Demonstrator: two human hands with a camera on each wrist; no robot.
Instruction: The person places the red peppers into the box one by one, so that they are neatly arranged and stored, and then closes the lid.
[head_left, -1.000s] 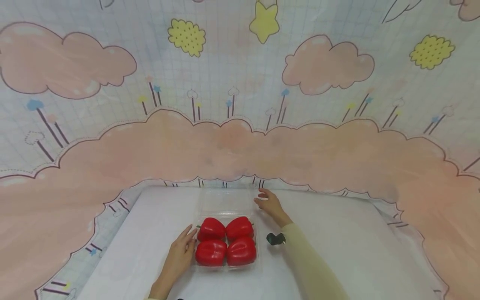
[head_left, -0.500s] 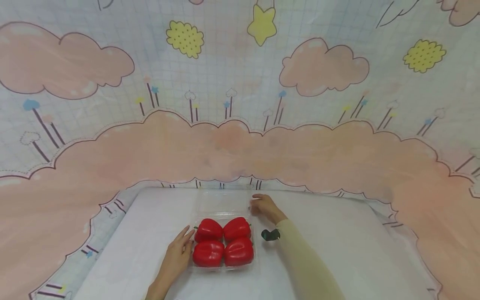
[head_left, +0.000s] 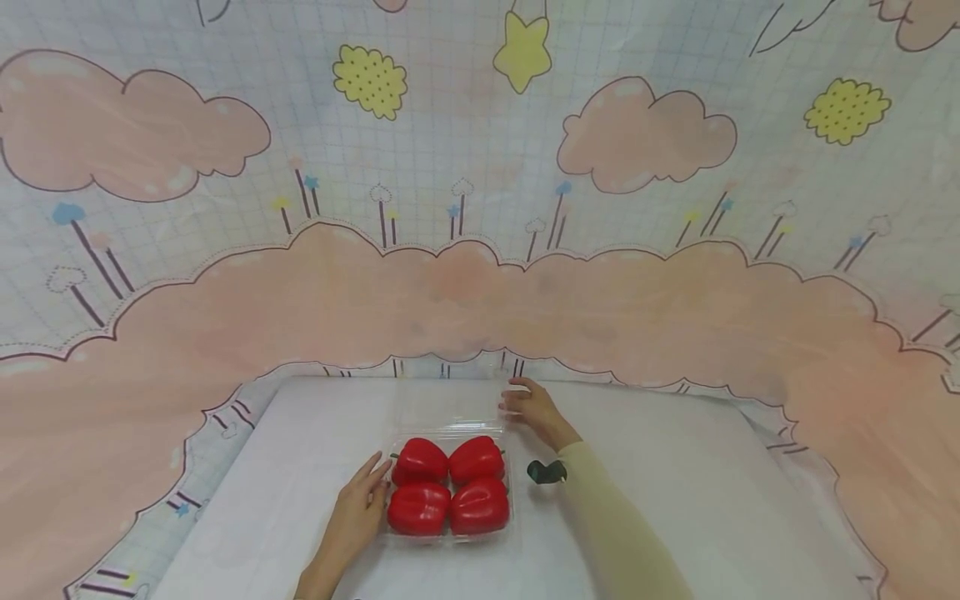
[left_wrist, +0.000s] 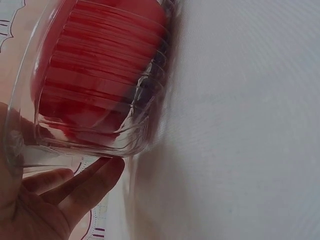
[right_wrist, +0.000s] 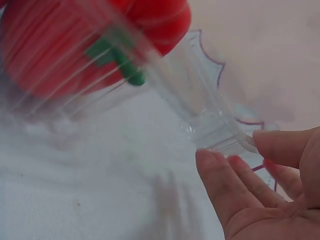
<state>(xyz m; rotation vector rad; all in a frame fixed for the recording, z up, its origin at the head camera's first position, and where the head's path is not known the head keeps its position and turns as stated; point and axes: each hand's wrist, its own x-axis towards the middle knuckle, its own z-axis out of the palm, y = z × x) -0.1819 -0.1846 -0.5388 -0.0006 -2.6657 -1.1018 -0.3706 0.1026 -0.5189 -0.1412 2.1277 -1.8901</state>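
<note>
A clear plastic clamshell container [head_left: 442,539] stands on the white table with several red bell peppers [head_left: 480,506] in two rows. Its transparent lid [head_left: 450,407] is folded back on the far side. At the container's left wall is my left hand [head_left: 356,508]; in the left wrist view its extended fingertips [left_wrist: 116,167] touch the lower corner, below a red pepper [left_wrist: 100,60]. Beyond the peppers, my right hand [head_left: 536,412] reaches the lid's right edge. The right wrist view has its thumb [right_wrist: 280,145] and fingers pinching that edge, near a pepper's green stem [right_wrist: 117,57].
Beside the pale yellow right sleeve [head_left: 618,517] is a small dark green object [head_left: 547,472]. The white table [head_left: 712,492] extends on both sides of the container. A backdrop printed with clouds and stars [head_left: 480,300] rises behind its far edge.
My right hand dipped slightly half a second ago and is now a little higher at the lid's edge. The left hand stays by the container; the head view has shifted slightly.
</note>
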